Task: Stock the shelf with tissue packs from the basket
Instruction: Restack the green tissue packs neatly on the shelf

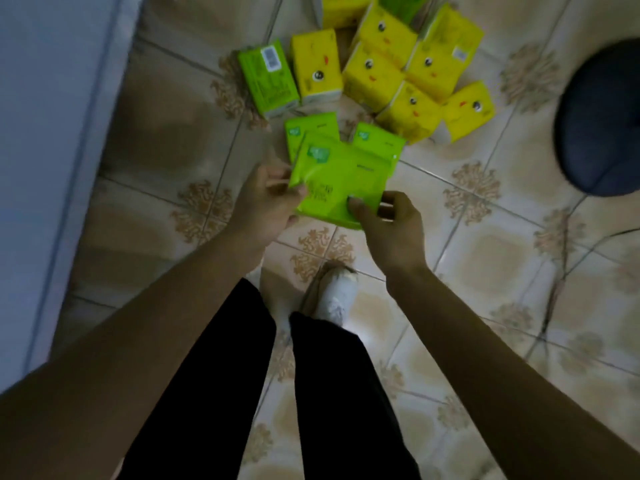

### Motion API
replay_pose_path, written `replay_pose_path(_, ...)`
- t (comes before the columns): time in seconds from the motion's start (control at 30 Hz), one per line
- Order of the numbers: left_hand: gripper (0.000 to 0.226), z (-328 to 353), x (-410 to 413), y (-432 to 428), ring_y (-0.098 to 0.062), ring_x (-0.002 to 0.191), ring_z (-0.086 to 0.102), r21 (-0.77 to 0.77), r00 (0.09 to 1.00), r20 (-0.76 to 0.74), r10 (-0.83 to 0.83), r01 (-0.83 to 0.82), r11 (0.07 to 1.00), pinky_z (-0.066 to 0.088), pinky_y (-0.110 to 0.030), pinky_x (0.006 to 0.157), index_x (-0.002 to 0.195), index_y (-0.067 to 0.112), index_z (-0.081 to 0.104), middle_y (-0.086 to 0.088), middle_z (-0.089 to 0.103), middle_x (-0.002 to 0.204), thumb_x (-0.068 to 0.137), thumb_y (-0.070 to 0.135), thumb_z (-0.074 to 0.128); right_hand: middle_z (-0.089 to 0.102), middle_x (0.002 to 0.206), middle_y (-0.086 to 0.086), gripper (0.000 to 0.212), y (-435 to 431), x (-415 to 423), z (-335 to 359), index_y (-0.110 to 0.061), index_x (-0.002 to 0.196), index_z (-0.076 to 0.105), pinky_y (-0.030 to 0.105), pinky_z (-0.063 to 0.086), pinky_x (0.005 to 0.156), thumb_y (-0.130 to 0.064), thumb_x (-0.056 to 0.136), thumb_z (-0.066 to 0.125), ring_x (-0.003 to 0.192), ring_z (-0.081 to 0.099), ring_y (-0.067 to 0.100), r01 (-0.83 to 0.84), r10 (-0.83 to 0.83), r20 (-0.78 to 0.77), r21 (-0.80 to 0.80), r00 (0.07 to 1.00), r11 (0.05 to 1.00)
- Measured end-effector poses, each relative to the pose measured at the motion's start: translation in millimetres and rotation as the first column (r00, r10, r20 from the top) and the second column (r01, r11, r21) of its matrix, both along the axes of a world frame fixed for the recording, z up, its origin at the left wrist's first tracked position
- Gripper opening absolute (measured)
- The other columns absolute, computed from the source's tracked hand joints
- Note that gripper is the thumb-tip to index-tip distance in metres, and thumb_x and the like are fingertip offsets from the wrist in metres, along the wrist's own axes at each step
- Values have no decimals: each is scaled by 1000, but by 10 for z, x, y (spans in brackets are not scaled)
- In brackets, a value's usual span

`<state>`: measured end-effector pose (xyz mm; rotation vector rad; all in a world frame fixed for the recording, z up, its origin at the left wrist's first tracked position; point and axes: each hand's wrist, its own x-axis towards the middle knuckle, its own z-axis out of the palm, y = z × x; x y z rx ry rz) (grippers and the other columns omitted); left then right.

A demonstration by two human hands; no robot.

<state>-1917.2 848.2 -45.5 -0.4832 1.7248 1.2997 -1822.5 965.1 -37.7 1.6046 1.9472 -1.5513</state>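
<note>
Patterned beige floor tiles with brown floral motifs at the joints covered the whole area viewed from above. One flat green tissue pack was held between both hands in front of the person. The left hand pinched the pack's left edge, thumb on the top face and fingers curled beneath. The right hand gripped the near right corner, its thumb laid on the top face and the remaining fingers curled at the edge. This pack overlapped two further flat green packs, one to the left and one to the right; whether it touched them could not be determined. Beyond these, an upright green pack with a barcode label stood just beside a yellow pack printed with a cartoon face. A loose cluster of similar yellow packs lay to its right, several leaning against one another. A dark blue rounded object sat at the right edge, well apart from the packs; its nature was unclear. A pale flat panel ran along the left side. Black trousers and one white shoe were visible below the hands.
</note>
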Motion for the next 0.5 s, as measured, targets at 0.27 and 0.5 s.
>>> replay_pose_path(0.27,9,3143,-194,128,0,81,65,256,880,-471,61,70,964,55,-19,65,91,24,52,6,65,94,91,18,59,64,111,3,40,199,-285,3073,-32,122,51,39,58,77,-33,85,65,103,64,22,132,-59,-537,99,841,986)
replay_pose_path(0.5,44,4936,-66,-364,6,98,62,129,568,-822,45,108,986,50,-16,84,116,28,57,19,67,105,76,45,65,63,115,-9,41,-53,-338,4848,-31,129,54,30,57,67,-31,89,62,94,68,10,-15,148,-714,190,685,982)
